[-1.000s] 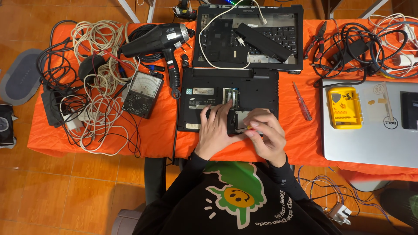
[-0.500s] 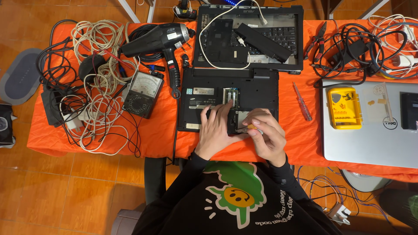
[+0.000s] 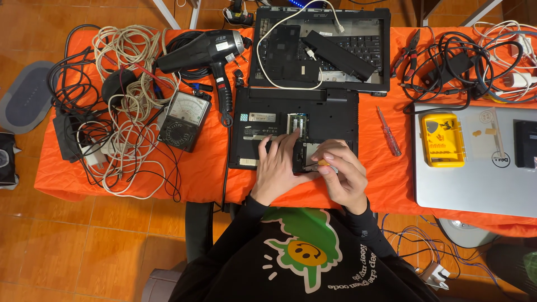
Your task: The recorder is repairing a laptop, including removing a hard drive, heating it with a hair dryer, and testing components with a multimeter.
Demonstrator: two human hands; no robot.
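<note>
A black laptop (image 3: 268,117) lies upside down on the orange-covered table (image 3: 201,173), with an open bay near its front edge. My left hand (image 3: 278,168) lies flat on the laptop's underside, fingers spread beside the bay. My right hand (image 3: 342,178) grips a small screwdriver with an orange handle (image 3: 323,163), its tip pointing left into the bay. What lies inside the bay is mostly hidden by my hands.
A second opened laptop (image 3: 319,47) with loose panels lies behind. A heat gun (image 3: 204,50), an analog multimeter (image 3: 183,120) and tangled cables (image 3: 120,112) sit at left. A red screwdriver (image 3: 388,131), a yellow bit case (image 3: 443,140) and a silver laptop (image 3: 475,168) lie at right.
My right hand has shifted slightly over the bay with the small screwdriver. The left hand stays in place on the laptop.
</note>
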